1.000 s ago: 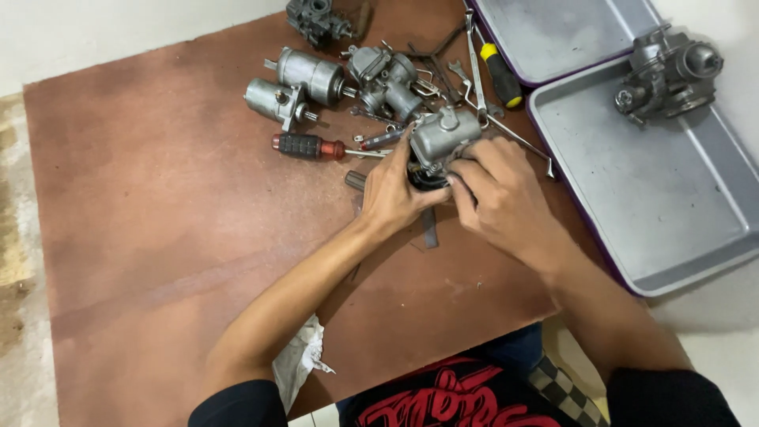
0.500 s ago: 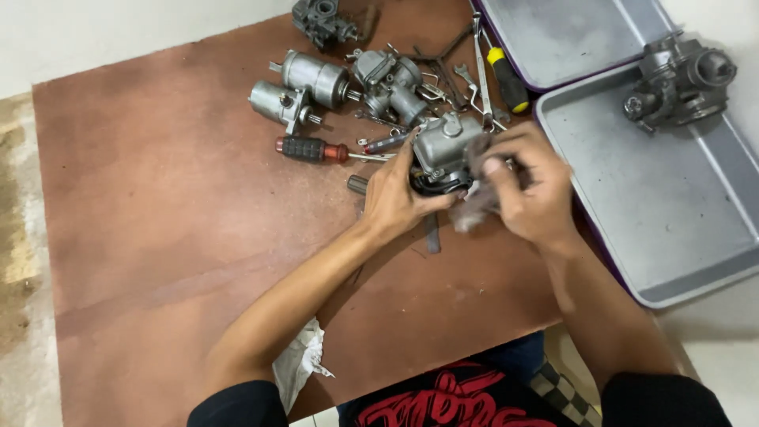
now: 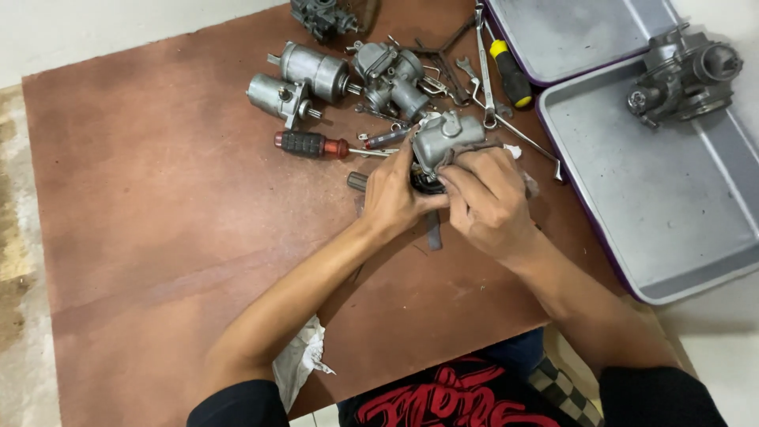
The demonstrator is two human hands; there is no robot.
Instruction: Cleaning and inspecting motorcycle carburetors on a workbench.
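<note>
Both hands, left (image 3: 393,194) and right (image 3: 486,198), are clamped around a grey metal carburetor (image 3: 443,142); judged heavy, rigid, best gripped by its body.

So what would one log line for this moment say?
left hand: grips carburetor | right hand: fingers on carburetor | nearby: red-handled screwdriver, tray

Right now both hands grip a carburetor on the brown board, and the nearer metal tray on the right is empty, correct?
Not quite. Both hands, left hand and right hand, do grip the carburetor, but the nearer metal tray holds another carburetor, as the head view shows.
</note>
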